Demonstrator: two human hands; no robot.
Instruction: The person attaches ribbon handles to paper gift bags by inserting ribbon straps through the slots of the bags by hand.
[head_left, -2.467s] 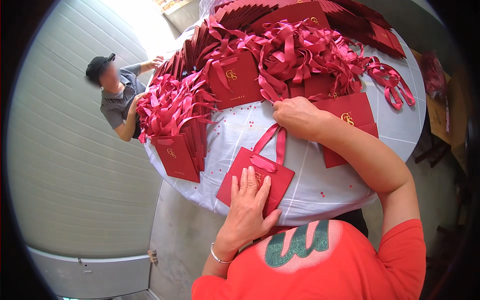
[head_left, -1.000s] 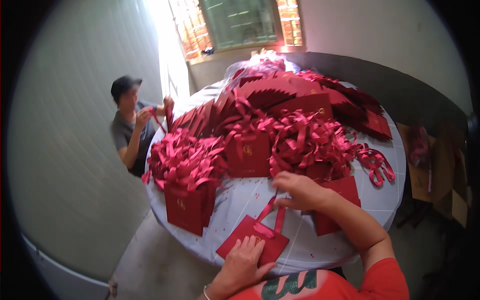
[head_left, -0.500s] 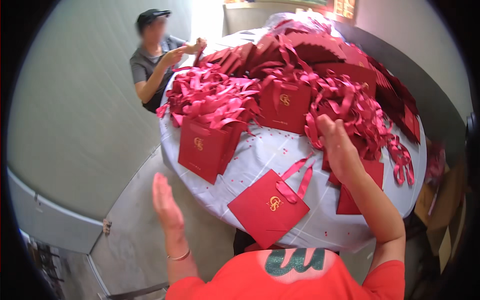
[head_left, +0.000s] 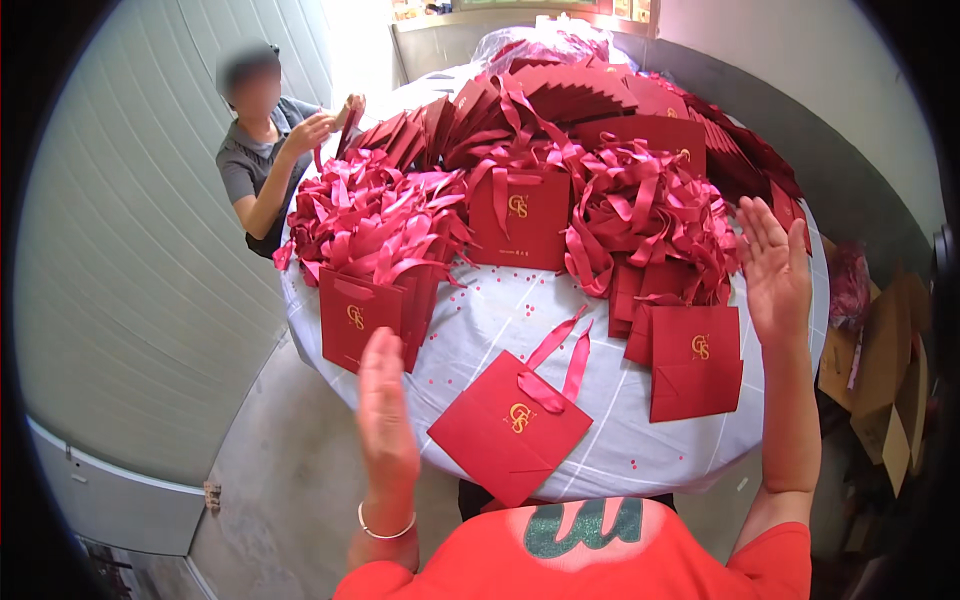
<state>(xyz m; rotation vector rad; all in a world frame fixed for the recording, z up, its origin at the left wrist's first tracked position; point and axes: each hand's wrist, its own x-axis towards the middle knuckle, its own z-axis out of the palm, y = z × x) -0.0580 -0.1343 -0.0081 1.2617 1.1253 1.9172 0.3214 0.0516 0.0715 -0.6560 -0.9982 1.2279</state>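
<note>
Left hand and right hand, fingers extended and empty, had withdrawn from the near red bag, leaving it unheld.

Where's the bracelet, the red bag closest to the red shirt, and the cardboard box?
Bracelet (head_left: 387,537): head view, on its thin band.
Closest red bag (head_left: 507,434): head view, middle of its broad face.
Cardboard box (head_left: 880,350): head view, on a side panel.

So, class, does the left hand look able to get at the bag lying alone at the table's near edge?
Probably yes: the left hand looks empty, with straight fingers, just left of the bag. Only the bag's own ribbon lies over it, and nothing appears to stand between.
</note>
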